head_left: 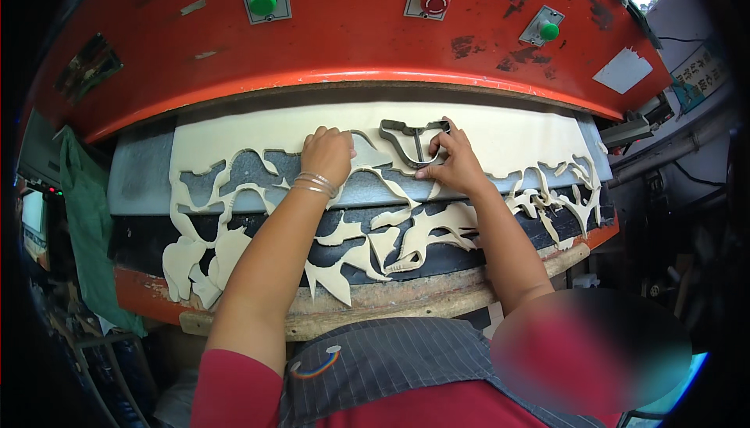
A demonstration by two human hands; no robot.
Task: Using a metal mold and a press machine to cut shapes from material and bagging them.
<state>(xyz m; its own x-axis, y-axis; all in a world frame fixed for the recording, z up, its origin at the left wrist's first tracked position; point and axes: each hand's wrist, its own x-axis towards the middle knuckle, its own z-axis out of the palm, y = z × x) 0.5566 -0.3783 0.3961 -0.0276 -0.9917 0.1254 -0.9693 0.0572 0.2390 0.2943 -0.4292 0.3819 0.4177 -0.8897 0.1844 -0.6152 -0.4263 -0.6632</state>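
Note:
My right hand point(457, 161) grips the right side of a dark metal cutting die point(396, 146), a curved steel outline with a crossbar. Thumb and fingers are on its rim, and the die rests at the cut edge of a cream-coloured sheet of soft material point(258, 127). My left hand point(330, 154), with bangles at the wrist, is closed at the sheet's cut edge, left of the die. Its fingertips are hidden, so what it holds, if anything, does not show. Curved cut-outs run along the sheet's near side, leaving thin connected strips of scrap point(344, 268).
A grey cutting board point(144, 166) lies under the sheet. Above the far side hangs a red machine beam point(344, 45) with a green button point(263, 3), a red button point(433, 1) and another green button point(549, 32). A worn wooden rail point(391, 307) edges the near side. Green cloth point(90, 240) hangs left.

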